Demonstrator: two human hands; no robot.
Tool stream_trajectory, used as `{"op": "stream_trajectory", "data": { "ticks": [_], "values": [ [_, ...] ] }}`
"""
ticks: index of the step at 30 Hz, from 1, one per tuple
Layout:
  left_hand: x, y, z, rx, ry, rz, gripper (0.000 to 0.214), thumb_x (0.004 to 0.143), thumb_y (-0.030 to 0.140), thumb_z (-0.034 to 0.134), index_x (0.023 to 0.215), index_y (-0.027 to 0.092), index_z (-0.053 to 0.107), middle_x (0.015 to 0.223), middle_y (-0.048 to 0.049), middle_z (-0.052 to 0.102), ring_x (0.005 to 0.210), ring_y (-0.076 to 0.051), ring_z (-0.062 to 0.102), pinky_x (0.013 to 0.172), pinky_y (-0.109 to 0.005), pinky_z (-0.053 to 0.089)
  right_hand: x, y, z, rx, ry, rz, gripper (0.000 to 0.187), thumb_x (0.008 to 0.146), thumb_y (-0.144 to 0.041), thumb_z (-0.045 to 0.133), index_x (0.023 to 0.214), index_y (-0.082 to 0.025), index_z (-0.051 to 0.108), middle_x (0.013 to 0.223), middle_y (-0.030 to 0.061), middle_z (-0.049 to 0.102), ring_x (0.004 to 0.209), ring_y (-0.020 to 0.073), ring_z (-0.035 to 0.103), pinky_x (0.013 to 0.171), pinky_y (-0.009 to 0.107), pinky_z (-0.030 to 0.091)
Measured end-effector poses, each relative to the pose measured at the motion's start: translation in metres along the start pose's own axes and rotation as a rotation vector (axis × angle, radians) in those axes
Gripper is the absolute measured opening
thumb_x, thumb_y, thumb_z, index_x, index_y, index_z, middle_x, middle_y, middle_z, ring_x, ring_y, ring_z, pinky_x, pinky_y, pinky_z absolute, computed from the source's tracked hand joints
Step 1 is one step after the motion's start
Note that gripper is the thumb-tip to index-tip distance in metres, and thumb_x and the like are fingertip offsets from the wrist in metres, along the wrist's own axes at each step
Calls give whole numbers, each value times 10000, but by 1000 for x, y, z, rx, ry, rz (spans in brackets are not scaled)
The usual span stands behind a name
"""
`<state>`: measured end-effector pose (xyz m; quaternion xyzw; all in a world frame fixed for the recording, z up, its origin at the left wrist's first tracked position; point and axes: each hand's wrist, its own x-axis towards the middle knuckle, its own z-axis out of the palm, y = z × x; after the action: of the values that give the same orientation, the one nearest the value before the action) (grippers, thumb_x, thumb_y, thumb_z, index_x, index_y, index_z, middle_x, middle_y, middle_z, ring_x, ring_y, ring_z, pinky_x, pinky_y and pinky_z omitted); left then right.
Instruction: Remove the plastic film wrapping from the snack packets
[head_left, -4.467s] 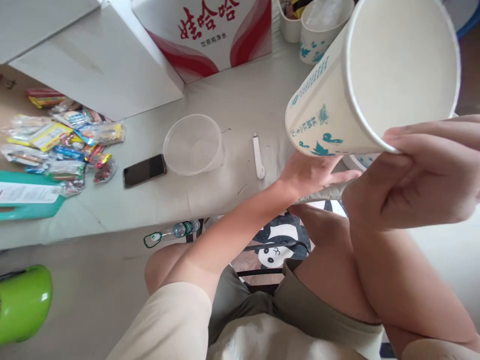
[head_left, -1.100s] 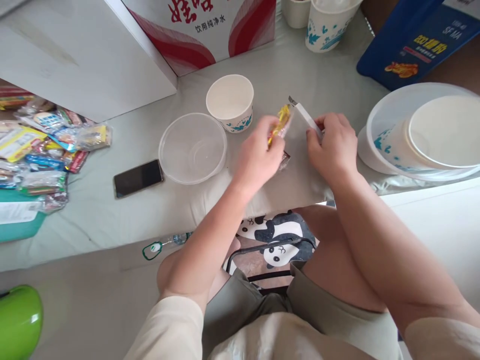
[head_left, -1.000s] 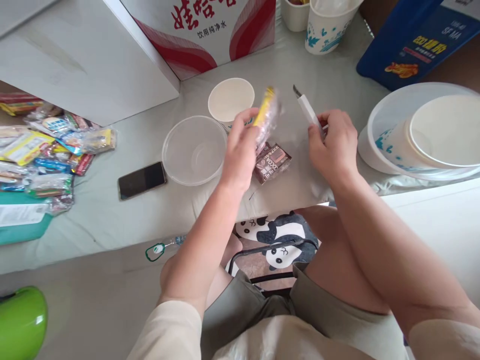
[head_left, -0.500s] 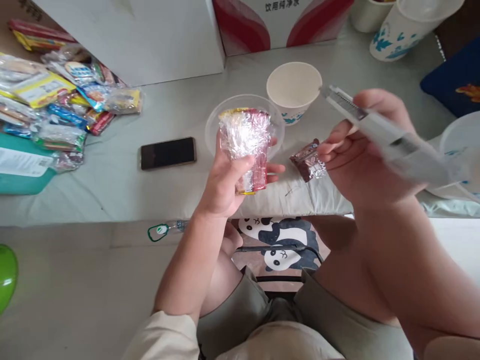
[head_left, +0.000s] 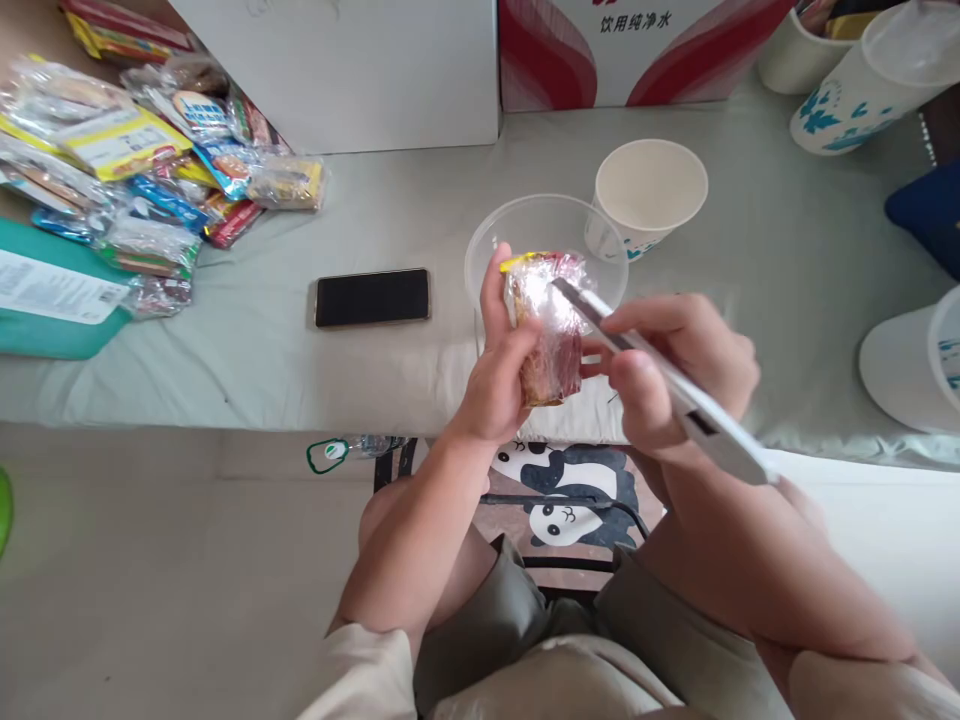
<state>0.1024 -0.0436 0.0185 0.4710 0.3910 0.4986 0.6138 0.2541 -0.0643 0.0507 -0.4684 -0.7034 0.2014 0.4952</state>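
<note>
"Head camera, and containers first: a clear bowl [head_left: 540, 220] sits on the cloth-covered surface [head_left: 375, 385], half screened by the action!"

"And the paper cup [head_left: 651, 190] just behind it to the right?"

"Upright, mouth up, pale inside on show. Far right corner, a patterned cup [head_left: 847, 115] with clear plastic in its mouth, and beside it a cream tub [head_left: 795, 55] with something yellow and black poking out. Right edge, a white container [head_left: 896, 365], cut off by the frame."

"Now the main event!"

"It's the wrapped packet [head_left: 544, 350], glinting, yellow along the top, red down one side, raised in front of the bowl. The left hand [head_left: 491, 390] has it clamped, thumb across the front, other fingers round the back and out past the far side."

"And the right hand [head_left: 686, 370]?"

"Fingers closed round a white utility knife [head_left: 712, 430], blade out, tip right over the wrapper! Touching or just above, I cannot tell."

"Any writing?"

"Lovely clear line on the red-and-white box [head_left: 637, 60]: 饮用纯净水. The teal pack [head_left: 60, 290] on the left carries a white label with a barcode, its print too small to read. Same with the heap of snack packets [head_left: 150, 150], bright but unreadable from here!"
</note>
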Motion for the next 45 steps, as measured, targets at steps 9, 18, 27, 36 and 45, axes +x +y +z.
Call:
{"op": "stream_trajectory", "data": {
  "ticks": [9, 18, 27, 36, 45],
  "values": [
    [6, 29, -5, -250, 89, -49, 840, 963, 468, 494, 1585, 534, -65, 1366, -16, 659, 1043, -273, 780, 938, -502, 617, -8, -7, 10, -55, -95, -295, 62, 950, -312, 576, 967, -264, 612, 555, -62, 561, 421, 108, 479, 442, 250, 385],
    [16, 47, -20, -497, 249, -69, 723, 942, 446, 584, 1589, 471, 263, 1213, -19, 735, 1031, -253, 775, 875, -364, 613, -14, 55, -43, -366, 354, -116, 154, 946, -376, 603, 958, -242, 677, 632, -15, 588, 531, 162, 591, 528, 313, 434],
    [17, 42, -11, -526, 177, -235, 735, 917, 545, 622, 1587, 466, 332, 1372, -28, 712, 1198, -323, 739, 818, -378, 646, -14, 179, -132, -688, -17, 187, 393, 966, -289, 500, 1310, -290, 689, 1026, 120, 658, 1008, 346, 656, 895, 595, 512],
    [10, 25, 25, -383, 62, -164, 646, 927, 382, 607, 1546, 438, 429, 1352, 2, 704, 1387, -338, 625, 1002, -474, 615, 2, 62, -53, -95, 119, 163, 165, 955, -371, 651, 939, -235, 744, 754, 41, 685, 632, 161, 615, 579, 322, 486],
    [10, 17, 28, -293, 176, -132, 660, 986, 321, 556, 1593, 484, 350, 1376, 31, 669, 1403, -317, 613, 997, -457, 611, 2, 20, -8, 41, 95, 30, 151, 949, -282, 667, 820, -252, 594, 778, 3, 676, 707, 161, 656, 627, 331, 538]
  ]
}}
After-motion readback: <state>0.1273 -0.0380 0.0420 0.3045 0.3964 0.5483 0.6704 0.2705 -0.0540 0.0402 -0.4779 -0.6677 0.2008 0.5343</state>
